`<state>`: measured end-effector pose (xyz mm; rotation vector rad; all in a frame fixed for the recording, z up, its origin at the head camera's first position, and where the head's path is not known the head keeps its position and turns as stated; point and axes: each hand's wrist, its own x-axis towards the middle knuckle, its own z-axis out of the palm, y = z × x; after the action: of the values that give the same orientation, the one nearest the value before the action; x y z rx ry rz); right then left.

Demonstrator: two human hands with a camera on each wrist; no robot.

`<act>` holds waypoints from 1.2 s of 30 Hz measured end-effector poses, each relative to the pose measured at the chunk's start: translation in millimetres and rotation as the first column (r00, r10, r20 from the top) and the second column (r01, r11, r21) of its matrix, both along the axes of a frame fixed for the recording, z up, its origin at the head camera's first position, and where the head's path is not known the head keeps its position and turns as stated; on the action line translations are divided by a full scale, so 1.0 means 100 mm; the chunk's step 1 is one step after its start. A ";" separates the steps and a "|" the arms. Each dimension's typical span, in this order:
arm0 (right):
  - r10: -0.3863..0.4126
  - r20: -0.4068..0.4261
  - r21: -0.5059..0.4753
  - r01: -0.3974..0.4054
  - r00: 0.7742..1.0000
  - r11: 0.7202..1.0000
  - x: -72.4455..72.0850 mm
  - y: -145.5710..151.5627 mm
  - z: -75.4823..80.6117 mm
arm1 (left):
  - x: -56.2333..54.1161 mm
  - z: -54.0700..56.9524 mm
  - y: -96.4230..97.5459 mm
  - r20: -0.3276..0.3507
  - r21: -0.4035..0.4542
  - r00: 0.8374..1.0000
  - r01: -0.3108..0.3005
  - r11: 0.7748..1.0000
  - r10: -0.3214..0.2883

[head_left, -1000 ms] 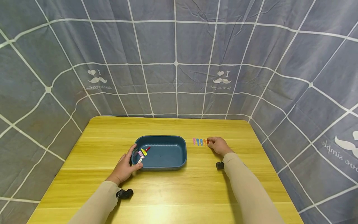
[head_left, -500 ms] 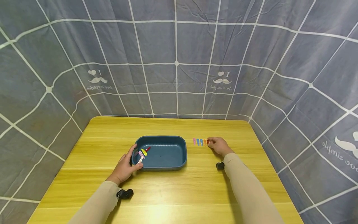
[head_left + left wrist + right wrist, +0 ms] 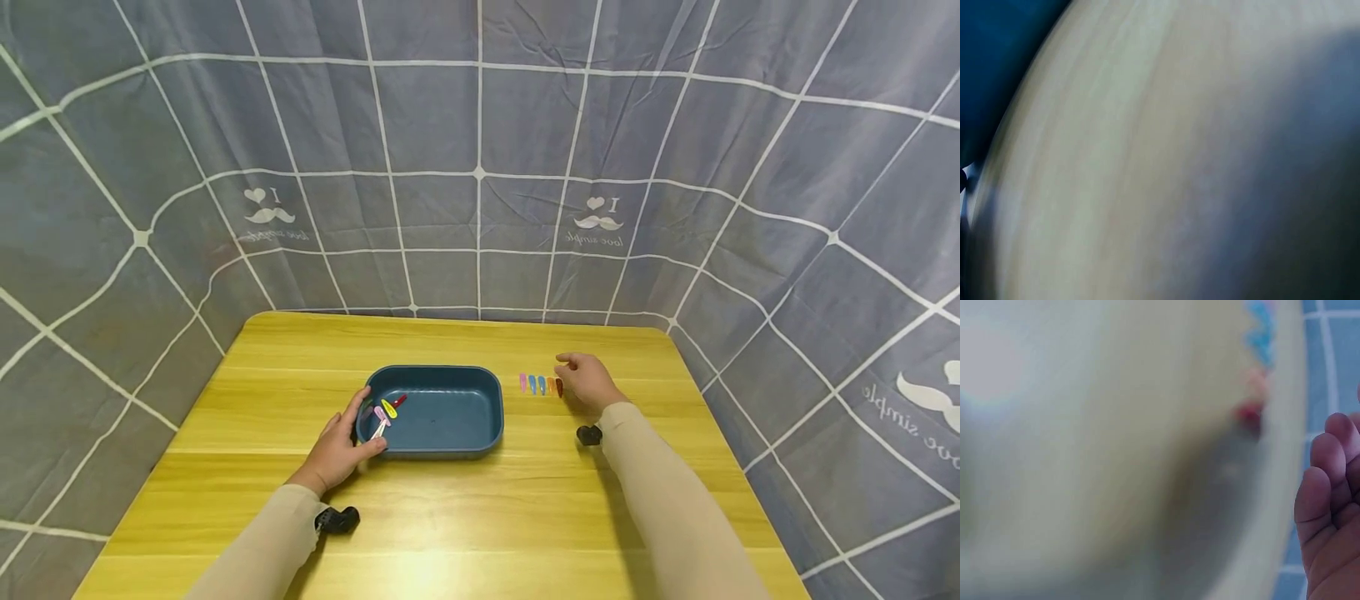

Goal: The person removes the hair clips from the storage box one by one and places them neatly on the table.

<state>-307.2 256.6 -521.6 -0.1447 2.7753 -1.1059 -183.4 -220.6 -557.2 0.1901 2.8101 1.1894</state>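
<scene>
My left hand holds the left end of a dark blue plastic basin, thumb at the near rim and fingers along the left side. Inside, by that hand, lie a yellow hair clip, a red clip, a pinkish clip and a white one. To the right of the basin, a row of snap hair clips lies on the table: pink, two blue, orange and dark red. Just beyond the red clip hovers my right hand, fingers loosely bent, holding nothing.
The yellow wood-grain table carries the basin and the clip row. A grey curtain with white grid lines hangs behind and at both sides. The left wrist view is blurred, with the basin's dark blue side at its upper left.
My right hand has let go of the dark red clip, leaving it at the row's right end, and has lifted slightly away. My left hand stays on the basin.
</scene>
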 end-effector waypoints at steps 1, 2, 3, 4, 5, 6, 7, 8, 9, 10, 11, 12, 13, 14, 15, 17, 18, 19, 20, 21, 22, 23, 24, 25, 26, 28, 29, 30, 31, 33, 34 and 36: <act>0.016 -0.014 0.003 -0.016 1.000 1.000 -0.01 -0.06 0.07 | 0.00 0.00 0.00 0.002 -0.001 1.000 0.001 1.000 -0.001; 0.030 -0.019 0.001 -0.030 0.999 1.000 -0.01 -0.13 0.13 | -0.01 0.00 -0.01 0.000 -0.003 1.000 0.002 1.000 -0.002; 0.047 -0.029 0.006 -0.047 0.998 0.999 -0.02 -0.20 0.19 | -0.01 0.00 -0.01 -0.001 0.000 1.000 0.001 1.000 -0.001; 0.066 -0.040 0.012 -0.066 0.997 0.998 -0.02 -0.28 0.26 | -0.01 0.00 -0.01 -0.007 -0.003 1.000 0.005 1.000 -0.005; 0.086 -0.047 0.015 -0.085 0.995 0.996 -0.02 -0.36 0.31 | -0.01 0.00 -0.01 -0.010 -0.004 1.000 0.007 1.000 -0.007; 0.112 -0.061 0.030 -0.110 0.992 0.993 -0.02 -0.44 0.36 | -0.01 0.00 -0.01 -0.014 -0.006 1.000 0.010 1.000 -0.010; 0.132 -0.067 0.033 -0.130 0.989 0.991 -0.02 -0.54 0.40 | -0.01 0.00 -0.01 -0.018 -0.007 1.000 0.010 1.000 -0.010; 0.151 -0.057 0.021 -0.150 0.987 0.988 -0.02 -0.64 0.43 | -0.01 0.00 -0.01 -0.020 -0.008 1.000 0.011 1.000 -0.011; 0.177 -0.055 0.023 -0.176 0.983 0.984 -0.02 -0.74 0.47 | -0.01 0.00 -0.01 -0.019 -0.008 1.000 0.011 1.000 -0.011; 0.202 -0.059 0.035 -0.201 0.978 0.979 -0.01 -0.84 0.49 | -0.01 0.00 -0.01 -0.020 -0.010 1.000 0.013 1.000 -0.013; 0.227 -0.061 0.042 -0.225 0.972 0.973 -0.01 -0.94 0.52 | -0.02 -0.01 -0.01 -0.016 -0.007 1.000 0.010 1.000 -0.010; 0.253 -0.067 0.056 -0.249 0.965 0.967 0.00 -1.04 0.54 | -0.02 -0.01 -0.01 -0.012 -0.006 1.000 0.007 1.000 -0.008; 0.274 -0.067 0.057 -0.271 0.959 0.961 0.00 -1.13 0.56 | -0.02 -0.01 -0.02 -0.007 -0.004 1.000 0.006 1.000 -0.006; 0.298 -0.069 0.063 -0.294 0.952 0.954 0.00 -1.23 0.57 | -0.02 -0.01 -0.02 -0.001 -0.001 1.000 0.006 1.000 -0.006; 0.322 -0.081 0.086 -0.315 0.943 0.945 0.01 -1.32 0.59 | -0.02 -0.01 -0.03 0.004 0.000 1.000 0.005 1.000 -0.005; 0.358 -0.085 0.099 -0.350 0.930 0.932 0.01 -1.48 0.61 | -0.02 0.00 -0.03 0.015 0.003 1.000 0.004 1.000 -0.004; 0.375 -0.082 0.099 -0.367 0.923 0.925 0.01 -1.54 0.62 | -0.02 0.00 -0.03 0.019 0.004 1.000 0.005 1.000 -0.005; 0.390 -0.073 0.092 -0.383 0.918 0.919 0.01 -1.61 0.62 | -0.02 0.00 -0.04 0.021 0.004 1.000 0.005 1.000 -0.005; 0.404 -0.066 0.088 -0.398 0.912 0.913 0.02 -1.67 0.63 | -0.02 0.00 -0.04 0.023 0.004 1.000 0.004 1.000 -0.004; 0.416 -0.058 0.089 -0.411 0.907 0.907 0.02 -1.72 0.63 | -0.02 0.01 -0.03 0.024 0.004 1.000 0.005 1.000 -0.005; 0.429 -0.050 0.090 -0.424 0.902 0.901 0.02 -1.78 0.63 | -0.02 0.01 -0.03 0.027 0.007 1.000 0.004 1.000 -0.005; 0.442 -0.044 0.094 -0.436 0.896 0.895 0.02 -1.84 0.63 | -0.02 0.01 -0.03 0.027 0.008 1.000 0.005 1.000 -0.005; 0.454 -0.040 0.099 -0.449 0.890 0.888 0.02 -1.89 0.62 | -0.02 0.01 -0.03 0.028 0.008 1.000 0.004 1.000 -0.004; 0.466 -0.033 0.104 -0.461 0.884 0.881 0.03 -1.94 0.62 | -0.02 0.01 -0.03 0.029 0.008 1.000 0.005 1.000 -0.005; 0.479 -0.031 0.111 -0.473 0.878 0.874 0.03 -1.99 0.61 | -0.02 0.00 -0.02 0.031 0.008 1.000 0.005 1.000 -0.005; 0.499 -0.021 0.113 -0.494 0.866 0.862 0.04 -2.09 0.59 | -0.03 0.00 -0.02 0.035 0.013 0.999 0.004 1.000 -0.004; 0.506 -0.017 0.113 -0.502 0.862 0.858 0.04 -2.13 0.58 | -0.03 0.00 -0.02 0.034 0.011 0.999 0.005 1.000 -0.005; 0.512 -0.014 0.113 -0.507 0.859 0.854 0.05 -2.17 0.57 | -0.03 0.00 -0.02 0.037 0.016 0.999 0.002 1.000 -0.002; 0.515 -0.011 0.110 -0.511 0.857 0.853 0.05 -2.21 0.57 | -0.03 0.00 -0.03 0.038 0.017 0.999 0.002 1.000 -0.002; 0.521 -0.004 0.106 -0.517 0.854 0.849 0.05 -2.27 0.55 | -0.02 0.00 -0.03 0.039 0.020 0.999 0.000 1.000 -0.001; 0.523 0.000 0.106 -0.520 0.852 0.848 0.06 -2.30 0.54 | -0.02 0.00 -0.03 0.040 0.018 0.999 0.000 1.000 -0.001; 0.528 0.009 0.109 -0.526 0.849 0.843 0.06 -2.35 0.52 | -0.02 0.00 -0.04 0.041 0.016 0.999 0.000 1.000 -0.001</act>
<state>-301.1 21.3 -469.1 -0.8552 2.5498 -0.8067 -185.6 -224.8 -557.3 0.1651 2.7663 1.2019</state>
